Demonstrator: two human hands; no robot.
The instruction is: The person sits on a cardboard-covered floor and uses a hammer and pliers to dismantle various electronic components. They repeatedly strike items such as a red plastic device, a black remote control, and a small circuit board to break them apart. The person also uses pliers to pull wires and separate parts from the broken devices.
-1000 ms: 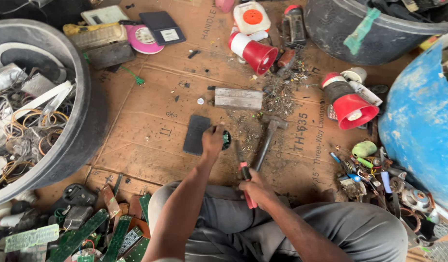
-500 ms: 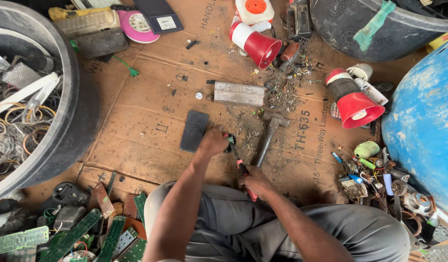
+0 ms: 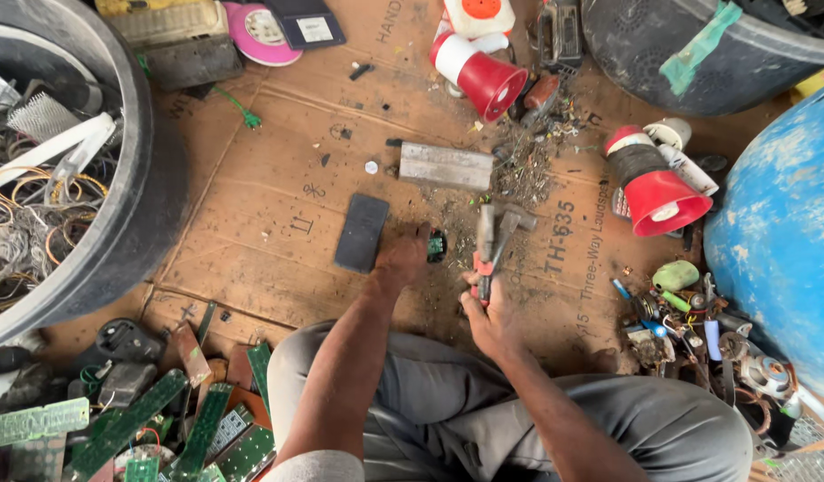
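My left hand [image 3: 401,264] presses on a small black part with a green circuit board [image 3: 436,244] lying on the cardboard floor. My right hand [image 3: 489,314] grips red-handled pliers [image 3: 484,243], jaws pointing away from me, just right of the part and not touching it. A hammer [image 3: 522,215] lies on the cardboard right behind the pliers. A flat black rectangular plate [image 3: 361,232] rests just left of my left hand. A grey metal block [image 3: 445,165] lies farther out.
A large black tub [image 3: 131,223] of tangled wires stands at left. Green circuit boards [image 3: 202,428] pile up at bottom left. Red megaphone horns [image 3: 488,85] [image 3: 657,201], a blue drum [image 3: 778,232], a black tub [image 3: 662,80] and small scraps [image 3: 689,312] crowd the right.
My right hand swung the pliers away from the small part, up and to the right over the hammer. My left hand stayed on the part.
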